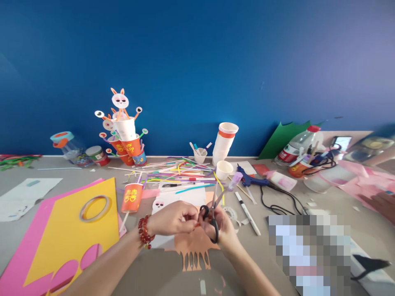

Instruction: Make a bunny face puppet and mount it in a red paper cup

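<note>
My left hand (176, 218), with a red bead bracelet at the wrist, is closed in a pinch. Its fingertips meet those of my right hand around a small orange piece (197, 225), mostly hidden by the fingers. Black-handled scissors (214, 204) hang on my right hand (224, 228), their blades pointing up and slightly apart. Under both hands lies a sheet of orange paper (193, 242) with a row of narrow slots cut out along its near edge. A white rabbit face cutout (158, 205) rests just beyond my left hand.
Yellow (74, 230) and pink sheets with a tape roll (94, 208) lie left. Decorated paper cups (125, 135) stand by the wall. Beyond my hands are scattered pipe cleaners (185, 168), a cup stack (224, 142), and a glue gun (251, 179). Another person's hand (381, 205) is at far right.
</note>
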Demonstrator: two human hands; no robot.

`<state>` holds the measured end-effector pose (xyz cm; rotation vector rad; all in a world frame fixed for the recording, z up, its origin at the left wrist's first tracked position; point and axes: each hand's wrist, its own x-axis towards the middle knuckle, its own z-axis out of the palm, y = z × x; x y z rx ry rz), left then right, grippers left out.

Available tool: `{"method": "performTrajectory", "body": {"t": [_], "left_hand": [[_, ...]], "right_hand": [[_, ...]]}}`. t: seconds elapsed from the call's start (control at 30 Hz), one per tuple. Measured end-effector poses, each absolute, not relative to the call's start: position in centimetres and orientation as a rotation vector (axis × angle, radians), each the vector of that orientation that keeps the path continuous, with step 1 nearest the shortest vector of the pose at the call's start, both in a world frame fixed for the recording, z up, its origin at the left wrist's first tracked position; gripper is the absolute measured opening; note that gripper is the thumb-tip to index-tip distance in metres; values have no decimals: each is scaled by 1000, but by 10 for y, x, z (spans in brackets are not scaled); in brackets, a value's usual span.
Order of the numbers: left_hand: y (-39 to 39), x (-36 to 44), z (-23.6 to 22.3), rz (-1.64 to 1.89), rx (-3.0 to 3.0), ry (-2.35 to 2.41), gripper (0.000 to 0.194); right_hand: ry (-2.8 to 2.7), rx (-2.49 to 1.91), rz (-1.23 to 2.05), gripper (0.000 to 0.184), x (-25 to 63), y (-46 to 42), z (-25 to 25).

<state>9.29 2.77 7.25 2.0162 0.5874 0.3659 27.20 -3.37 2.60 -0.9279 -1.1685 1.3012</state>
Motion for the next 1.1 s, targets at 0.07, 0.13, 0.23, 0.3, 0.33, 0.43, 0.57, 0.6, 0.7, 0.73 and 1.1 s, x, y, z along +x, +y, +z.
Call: {"method": "performTrajectory", "body": {"t": [0.07, 0.13, 0.23, 0.3, 0.33, 0.43, 0.57, 0.6, 0.7, 0.73, 1.1], "left_hand": [[27, 94, 72, 386, 1996, 605, 15], [25, 97, 72, 429, 1926, 637, 17], [20, 103, 67, 506, 1811, 712, 14], [16, 108, 62, 577, 1736, 768, 9], [15, 110, 59, 614, 1698, 786, 8], [13, 114, 51, 713, 1631, 809, 9], [21, 107, 56, 871, 1606, 777, 10], [23, 103, 59, 911, 1599, 764, 11], [29, 94, 71, 977, 1581, 747, 12], [30, 92, 74, 980, 1569, 748, 12], [28, 95, 77, 934, 1409, 674, 15]], "right_hand": [[-1182, -914, 1292, 25, 272, -32, 23], [-1155, -920, 1258, 24, 273, -31, 20], [-1050, -940, 1196, 24, 274, -31, 19], [-993, -942, 1171, 25, 274, -32, 19], [-981, -945, 1165, 25, 274, -32, 19], [-983, -974, 1152, 27, 273, -34, 21], [-1013, -1036, 1231, 28, 271, -35, 24], [-1041, -1049, 1274, 30, 271, -35, 24], [-1166, -1062, 1418, 40, 270, -35, 22], [-1199, -1052, 1458, 43, 269, -35, 21], [-1255, -1029, 1540, 54, 269, -35, 17]]}}
